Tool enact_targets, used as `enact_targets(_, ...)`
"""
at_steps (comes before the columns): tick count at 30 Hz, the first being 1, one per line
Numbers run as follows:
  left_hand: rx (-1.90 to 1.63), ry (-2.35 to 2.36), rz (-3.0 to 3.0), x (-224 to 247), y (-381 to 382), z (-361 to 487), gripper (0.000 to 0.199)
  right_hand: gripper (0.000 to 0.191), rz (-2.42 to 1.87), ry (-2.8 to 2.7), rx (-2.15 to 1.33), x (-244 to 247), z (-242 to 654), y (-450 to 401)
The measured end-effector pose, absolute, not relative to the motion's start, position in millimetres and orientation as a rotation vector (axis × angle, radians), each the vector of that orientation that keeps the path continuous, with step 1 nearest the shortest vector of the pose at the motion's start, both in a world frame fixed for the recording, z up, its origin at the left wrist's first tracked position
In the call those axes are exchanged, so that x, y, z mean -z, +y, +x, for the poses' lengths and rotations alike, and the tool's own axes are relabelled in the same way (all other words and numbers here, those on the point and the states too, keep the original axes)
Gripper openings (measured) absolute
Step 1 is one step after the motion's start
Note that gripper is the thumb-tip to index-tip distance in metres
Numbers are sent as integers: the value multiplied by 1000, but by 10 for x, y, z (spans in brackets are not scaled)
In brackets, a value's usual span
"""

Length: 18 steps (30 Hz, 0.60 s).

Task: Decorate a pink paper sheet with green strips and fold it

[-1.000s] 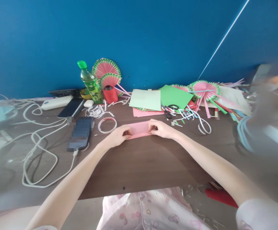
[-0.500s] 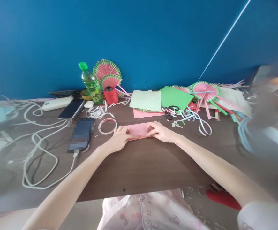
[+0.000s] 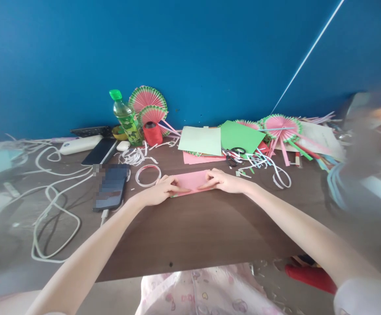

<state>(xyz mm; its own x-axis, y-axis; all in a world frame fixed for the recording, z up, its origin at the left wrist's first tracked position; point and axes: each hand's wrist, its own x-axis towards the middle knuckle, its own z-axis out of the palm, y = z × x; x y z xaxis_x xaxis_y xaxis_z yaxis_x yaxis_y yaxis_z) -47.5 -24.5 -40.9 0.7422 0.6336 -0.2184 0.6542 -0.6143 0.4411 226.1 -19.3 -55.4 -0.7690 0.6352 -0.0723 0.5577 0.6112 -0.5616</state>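
A sheet of pink paper lies on the table between my hands, with a narrow folded band along its near edge. My left hand grips the left end, its fingers bent and a fingertip lying along the fold. At the right end, my right hand is closed on the paper in the same way, with a fingertip on the fold. A little green shows at the paper's lower left corner. Just left of my left hand lies a roll of clear tape.
Behind the paper lie pale green sheets, green paper, black-handled scissors and paper scraps. Pleated fans, a green-capped bottle and a red thread spool stand by the blue wall. Phones and white cables occupy the left.
The near edge of the pink paper, curled up before, now lies flatter under my fingertips. Both hands keep their hold, and the view has shifted slightly.
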Motion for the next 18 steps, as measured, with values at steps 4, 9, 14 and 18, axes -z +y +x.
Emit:
enact_targets(4, -39, 1008, 2512, 460, -294, -484, 51, 49, -1008, -2657, -707, 599, 2253, -263)
enact_targets(9, -401, 1085, 2641, 589, -484, -490, 32, 41, -948, -2595, -437, 687, 2248, -356)
enact_targets(14, -404, 1149, 2914, 597, -601, -459, 20, 36, -906, -2621, -69, 692, 2267, -456)
enact_targets(18, -302, 1159, 3133, 551, -582, -421, 26, 32, -878, -2700, 70, 635, 2286, -482)
